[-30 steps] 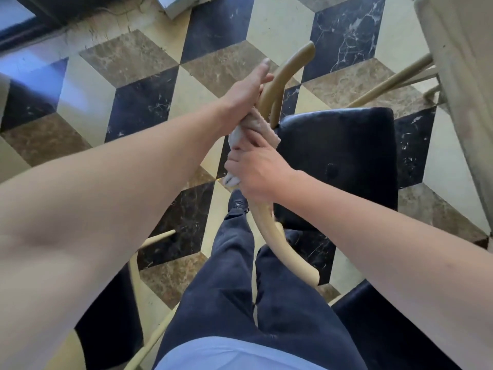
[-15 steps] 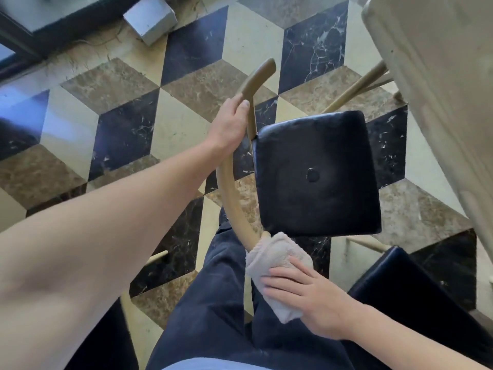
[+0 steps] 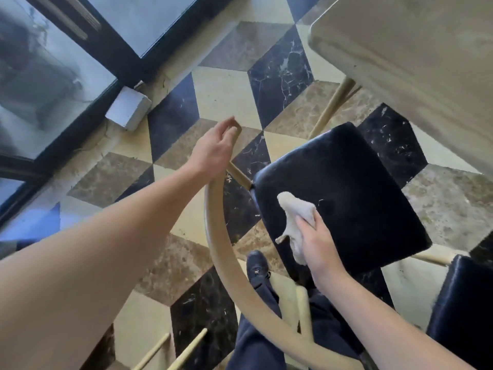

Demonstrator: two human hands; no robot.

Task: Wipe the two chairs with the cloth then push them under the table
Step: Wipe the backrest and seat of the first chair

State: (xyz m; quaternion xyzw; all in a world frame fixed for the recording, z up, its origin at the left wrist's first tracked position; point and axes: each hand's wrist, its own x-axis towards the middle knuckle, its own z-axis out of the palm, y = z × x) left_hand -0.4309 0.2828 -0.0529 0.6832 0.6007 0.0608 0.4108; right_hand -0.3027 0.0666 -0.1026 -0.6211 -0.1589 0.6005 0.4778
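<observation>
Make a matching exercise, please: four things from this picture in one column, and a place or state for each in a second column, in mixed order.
Things:
1. cloth
2. left hand
3. table
4. small white block

Places or states:
A. on the floor beside the window frame
B. at the upper right, above the chair
C. pressed on the dark seat cushion by the right hand
D. at the tip of the curved wooden backrest

Pairs: 1-C, 2-D, 3-B, 4-A
</observation>
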